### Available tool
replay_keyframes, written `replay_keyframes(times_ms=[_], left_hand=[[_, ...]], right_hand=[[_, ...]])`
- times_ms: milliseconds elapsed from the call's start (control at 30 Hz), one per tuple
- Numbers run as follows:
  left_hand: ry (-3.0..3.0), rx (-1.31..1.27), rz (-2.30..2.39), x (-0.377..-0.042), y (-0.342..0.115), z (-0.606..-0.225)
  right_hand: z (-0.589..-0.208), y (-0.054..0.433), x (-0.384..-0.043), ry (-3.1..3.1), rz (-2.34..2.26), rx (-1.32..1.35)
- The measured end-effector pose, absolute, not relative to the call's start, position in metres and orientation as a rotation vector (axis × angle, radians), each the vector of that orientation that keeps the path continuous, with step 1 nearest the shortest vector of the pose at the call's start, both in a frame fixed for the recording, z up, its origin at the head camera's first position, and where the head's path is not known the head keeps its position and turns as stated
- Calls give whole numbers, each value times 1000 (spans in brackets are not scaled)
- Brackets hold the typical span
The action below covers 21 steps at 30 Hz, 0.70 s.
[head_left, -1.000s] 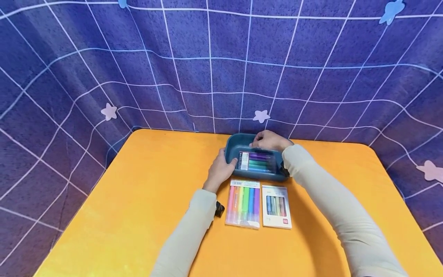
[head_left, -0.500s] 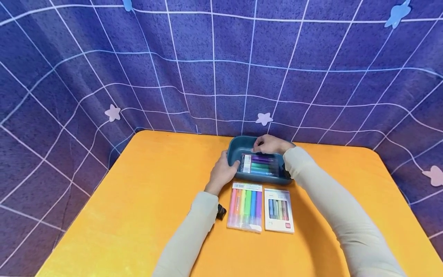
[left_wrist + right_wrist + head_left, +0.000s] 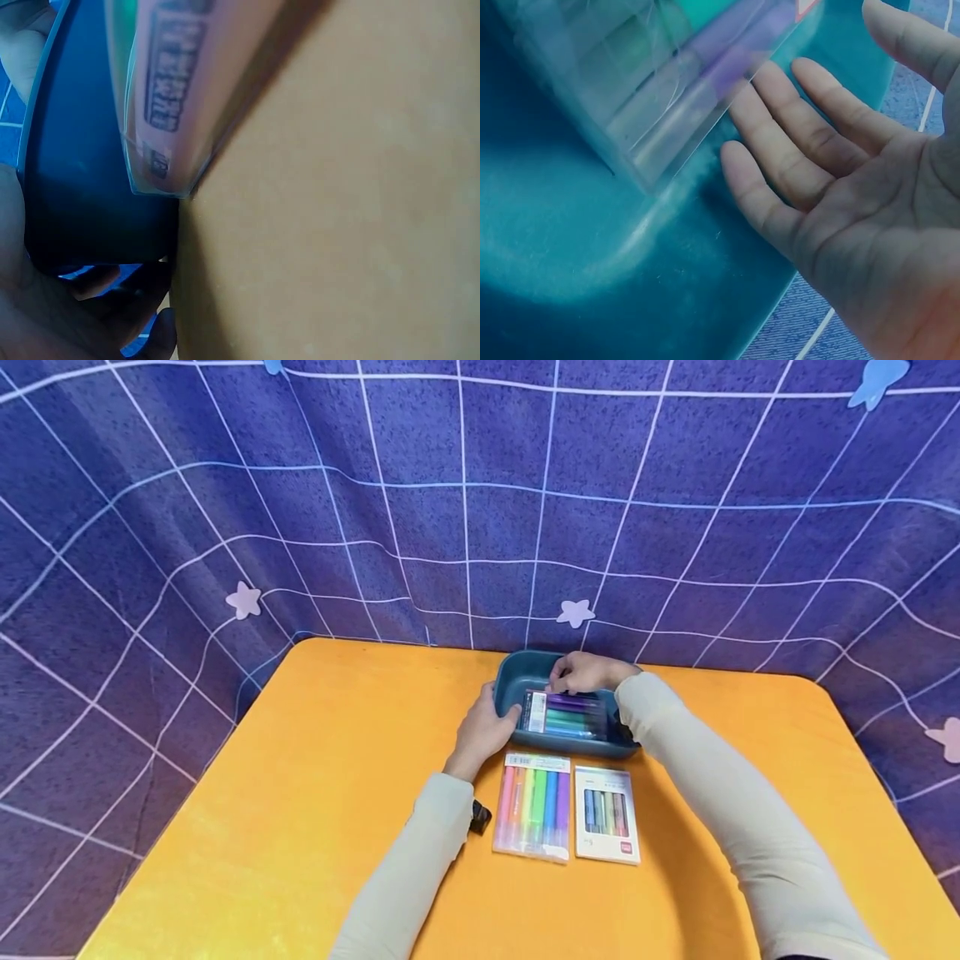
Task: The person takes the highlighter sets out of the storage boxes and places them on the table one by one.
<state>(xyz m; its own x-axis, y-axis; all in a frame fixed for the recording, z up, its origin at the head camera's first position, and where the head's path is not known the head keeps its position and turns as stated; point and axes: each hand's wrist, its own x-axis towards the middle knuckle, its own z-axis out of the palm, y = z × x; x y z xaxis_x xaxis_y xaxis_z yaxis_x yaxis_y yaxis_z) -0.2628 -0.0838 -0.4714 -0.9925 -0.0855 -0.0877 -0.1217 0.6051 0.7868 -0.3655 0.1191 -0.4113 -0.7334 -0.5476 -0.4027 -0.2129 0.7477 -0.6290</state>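
A dark teal plastic bin (image 3: 558, 747) stands at the back of the table. My left hand (image 3: 483, 727) grips its left end, thumb at the rim and fingers around the outside wall, as the left wrist view also shows. Inside the bin lies a clear pack of markers (image 3: 573, 717) in purple, green and blue, with a white label at its left end. My right hand (image 3: 585, 672) reaches in over the far side. In the right wrist view its fingers (image 3: 780, 142) are loosely extended, fingertips right at the edge of the pack, thumb held apart.
In front of the bin a clear pack of highlighters (image 3: 532, 810) lies on the yellow tabletop (image 3: 337, 760). Beside it to the right is a white box with a window (image 3: 607, 818) showing several pens. A blue gridded curtain (image 3: 480, 510) hangs behind the table.
My right hand has lowered slightly toward me, its fingertips coming from the bin's far side to the marker pack's far edge. The left hand keeps its grip; the view has shifted a little.
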Motion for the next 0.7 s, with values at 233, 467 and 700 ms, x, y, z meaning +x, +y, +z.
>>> replay_keyframes(times_ms=[233, 467, 700], left_hand=[[2777, -159, 1363, -261, -83, -471], [2795, -131, 1337, -261, -83, -473], [2812, -148, 1331, -264, -86, -472]], right_hand=[[-415, 119, -364, 2368, -744, -578], [-426, 120, -363, 2430, -774, -636], [-426, 118, -366, 2406, -761, -647]])
